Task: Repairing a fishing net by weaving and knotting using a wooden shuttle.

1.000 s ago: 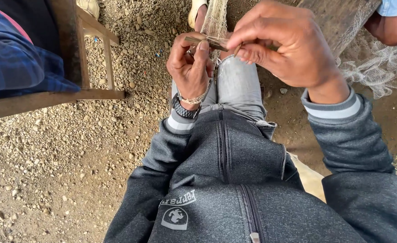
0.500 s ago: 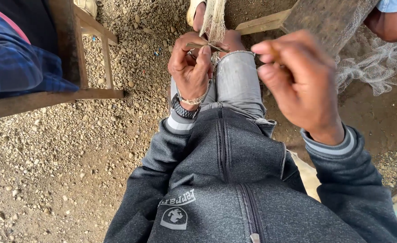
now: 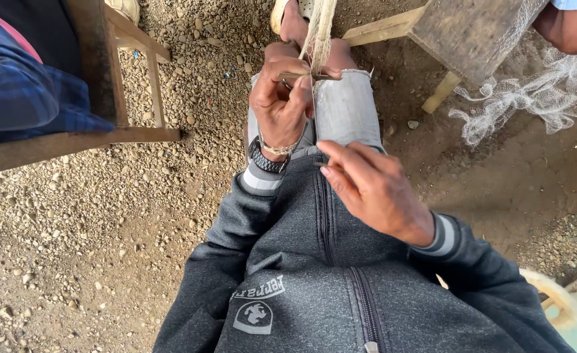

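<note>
1. The left hand (image 3: 280,108) is up at the knee, fingers closed around a thin flat wooden stick (image 3: 301,77) w/ the net cord pressed on it. So this hand is holding, not free.
2. The bundle of pale net cord (image 3: 319,33) goes from that stick away toward the foot, where it seems hooked or held tight; the exact point at the foot is partly out of view.
3. The right hand (image 3: 373,189) is lower, near the chest, over the grey zip jacket (image 3: 314,261). Thumb and forefinger are narrow, pinched together. A very fine thread (image 3: 313,111) runs up from about there to the stick, but if the fingers really grip it, I cannot tell.
4. How far, in my judgement: the work on the net is in the middle of one knot or mesh. The thread looks drawn out long and tight, but the knot at the stick is not seen closed.
5. What is left: I cannot say how much of the net is finished; more loose netting (image 3: 524,98) lies by the wooden stool (image 3: 471,33), approx. well apart from the hands.
6. Another person in a blue checked sleeve (image 3: 20,91) sits at left on a wooden chair (image 3: 105,78), not touching the work.
</note>
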